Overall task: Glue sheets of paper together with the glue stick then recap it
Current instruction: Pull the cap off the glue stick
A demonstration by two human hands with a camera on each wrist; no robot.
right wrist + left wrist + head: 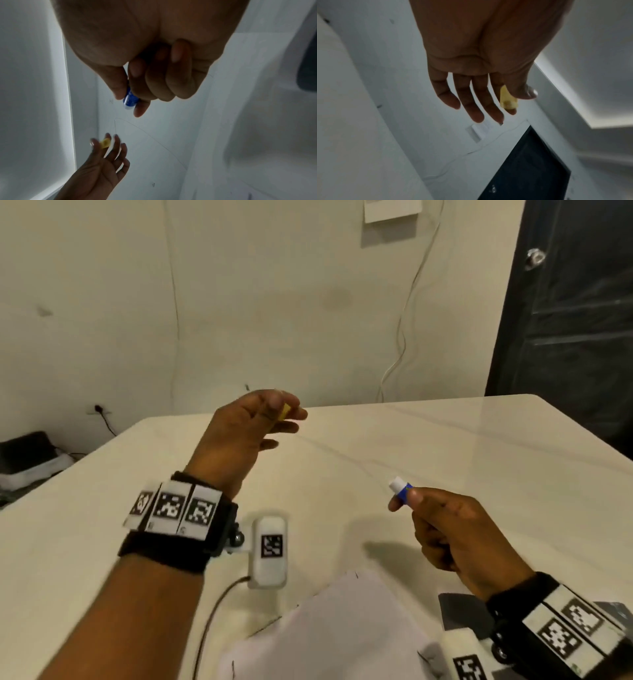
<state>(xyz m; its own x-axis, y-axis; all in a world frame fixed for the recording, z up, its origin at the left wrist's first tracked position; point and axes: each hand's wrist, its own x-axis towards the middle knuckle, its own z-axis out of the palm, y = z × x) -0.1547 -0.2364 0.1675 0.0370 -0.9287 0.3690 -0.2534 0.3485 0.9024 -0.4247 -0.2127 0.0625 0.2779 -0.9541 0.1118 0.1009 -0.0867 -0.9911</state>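
While the right hand curls its fingers around the blue barrel of the glue stick, its white tip is left bare and pointing away from the palm, toward the middle of the tabletop. That grip probably keeps the sticky end clear of skin and free to meet either the paper or the cap. The left hand is raised above the far left part of the tabletop and pinches the small yellow cap between thumb and forefinger, with the other fingers spread loosely beneath it. In the left wrist view the cap sits right at the fingertips, a light hold that suits a part too small for a full grip and leaves its mouth exposed. The two hands are well apart, so cap and stick are not yet joined.

The sheets of paper lie flat at the near edge of the tabletop, between the forearms and below the right hand, within easy reach of the tip. Whether glue is already on them cannot be told; the pictures are blurred there. Judging from the separated cap and exposed tip, the stick is either ready to spread glue or waiting to be closed.
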